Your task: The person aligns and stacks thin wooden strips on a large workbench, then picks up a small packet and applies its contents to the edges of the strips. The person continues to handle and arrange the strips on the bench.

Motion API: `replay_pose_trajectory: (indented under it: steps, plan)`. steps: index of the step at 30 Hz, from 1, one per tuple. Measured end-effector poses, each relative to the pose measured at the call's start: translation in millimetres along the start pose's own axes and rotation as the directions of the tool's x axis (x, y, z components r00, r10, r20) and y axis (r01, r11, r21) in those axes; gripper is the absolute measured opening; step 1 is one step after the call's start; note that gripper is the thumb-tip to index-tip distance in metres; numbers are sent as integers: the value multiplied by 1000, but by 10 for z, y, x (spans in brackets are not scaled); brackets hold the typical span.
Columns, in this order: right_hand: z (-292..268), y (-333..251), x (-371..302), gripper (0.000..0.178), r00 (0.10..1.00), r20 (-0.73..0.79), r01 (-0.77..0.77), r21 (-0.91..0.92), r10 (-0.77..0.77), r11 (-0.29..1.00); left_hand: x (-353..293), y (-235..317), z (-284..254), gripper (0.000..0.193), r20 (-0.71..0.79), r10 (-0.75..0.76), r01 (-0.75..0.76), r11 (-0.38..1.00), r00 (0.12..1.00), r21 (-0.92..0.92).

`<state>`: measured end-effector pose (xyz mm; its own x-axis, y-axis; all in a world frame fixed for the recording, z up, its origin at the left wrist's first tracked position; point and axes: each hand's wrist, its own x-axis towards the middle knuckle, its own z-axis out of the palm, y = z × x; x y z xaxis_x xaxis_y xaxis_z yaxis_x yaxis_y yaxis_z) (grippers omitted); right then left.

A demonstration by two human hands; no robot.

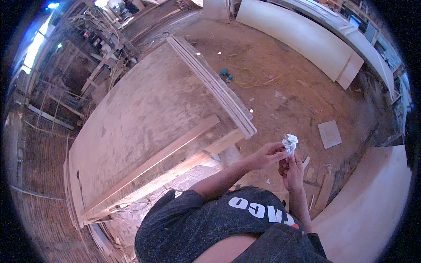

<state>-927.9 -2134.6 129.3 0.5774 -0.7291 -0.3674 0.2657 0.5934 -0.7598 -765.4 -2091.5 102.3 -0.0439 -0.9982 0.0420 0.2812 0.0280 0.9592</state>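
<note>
1. The left hand (268, 155) is curled narrow, its fingertips pinching a crumpled white wad (290, 142) held in the air past the tabletop's near right corner.
2. The right hand (292, 168) is closed below it, gripping the wad's lower end; both hands touch.
3. No containers can be made out.
4. The wooden tabletop (144, 127) is dusty, with stacked boards (219, 87) along its right edge.
5. The dirt floor (298, 87) carries a yellow cord (247, 78) and a pale square panel (329, 133).
</note>
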Motion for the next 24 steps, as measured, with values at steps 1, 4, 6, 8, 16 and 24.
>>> replay_pose_trajectory:
  steps: [1,4,6,8,16,24]
  plan:
    - [1,38,18,21,1000,-2,14,6,-14,1000,-12,32,13,33,7,13,-13,1000,1000,-19]
    - [123,101,19,22,992,-123,-19,43,24,999,-35,180,89,33,8,73,-73,997,997,-17]
    - [180,130,30,21,989,-144,-14,60,22,998,-51,274,112,33,-11,143,-142,987,990,69]
    - [198,163,53,20,995,-93,42,44,-38,998,-55,230,95,33,-31,108,-106,992,994,63]
    - [124,65,80,25,998,39,49,-157,-43,986,-86,178,194,29,-230,-51,6,981,972,-196]
    - [-26,-259,-114,31,902,64,341,-714,-427,612,52,275,-52,30,-378,-162,12,930,912,-369]
